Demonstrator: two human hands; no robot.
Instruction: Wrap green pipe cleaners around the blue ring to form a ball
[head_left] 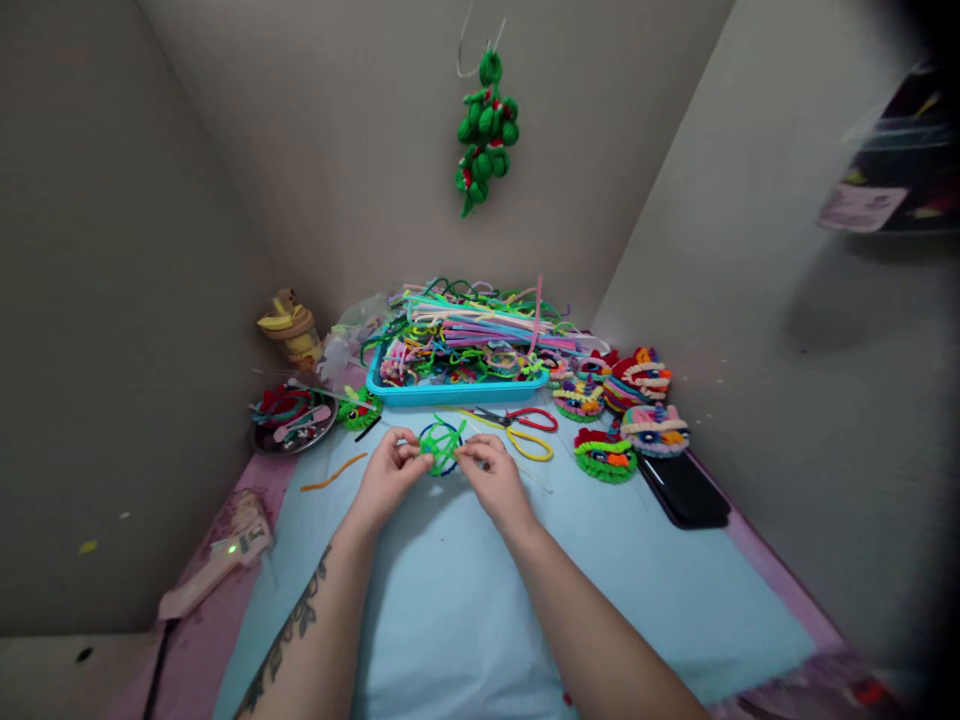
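Between my two hands is a small round piece of bent pipe cleaners (442,445), with a dark blue ring and bright green strands across it. My left hand (394,468) pinches its left edge between thumb and fingers. At the right edge, my right hand (491,475) closes thumb and fingertips on the same piece. Just beyond lie scissors (525,428) with red and yellow handles. An orange pipe cleaner (334,473) rests to the left of my left hand, near a short black piece (368,430).
Behind stands a blue tray (457,395) heaped with pipe cleaners (480,325). Several fuzzy bird-like faces (606,455) sit at right beside a black phone (686,490). At left are a metal bowl (292,440), a flower pot (296,335) and a glue gun (217,570).
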